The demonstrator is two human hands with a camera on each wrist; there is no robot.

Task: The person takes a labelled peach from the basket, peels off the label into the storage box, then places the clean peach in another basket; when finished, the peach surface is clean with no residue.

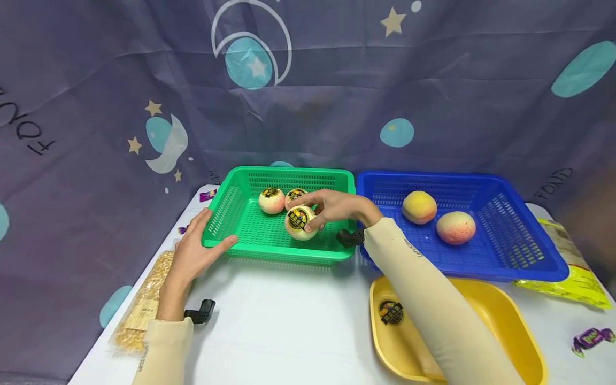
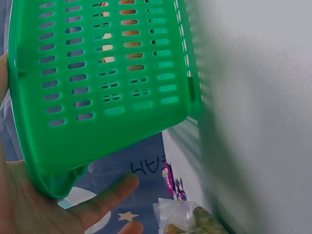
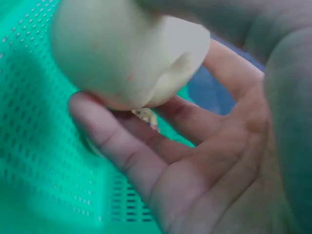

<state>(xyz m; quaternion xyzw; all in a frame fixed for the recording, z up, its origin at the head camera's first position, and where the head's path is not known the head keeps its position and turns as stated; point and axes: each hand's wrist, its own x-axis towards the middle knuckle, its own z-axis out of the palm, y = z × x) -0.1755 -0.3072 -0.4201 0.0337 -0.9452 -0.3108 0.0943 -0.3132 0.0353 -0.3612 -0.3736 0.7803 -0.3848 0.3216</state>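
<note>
In the head view my right hand (image 1: 332,208) grips a pale peach (image 1: 297,227) with a black round sticker, above the floor of a green basket (image 1: 284,254). The right wrist view shows its fingers curled under the peach (image 3: 107,53), the thumb on top. Two more stickered peaches lie behind it in the basket: one (image 1: 271,202) in plain sight, the other (image 1: 291,197) partly hidden by the fingers. At the basket's left end, my left hand (image 1: 197,254) rests against the rim with extended fingers, as the left wrist view also shows beside the basket wall (image 2: 112,136).
A blue basket (image 1: 500,262) holding two unstickered peaches (image 1: 420,207) adjoins on the right. In front, beneath my right forearm, stands a yellow tub (image 1: 517,331) with a black sticker (image 1: 391,313) inside. Bags (image 1: 144,305) (image 1: 577,278) and wrapped candies (image 1: 593,339) lie at both sides.
</note>
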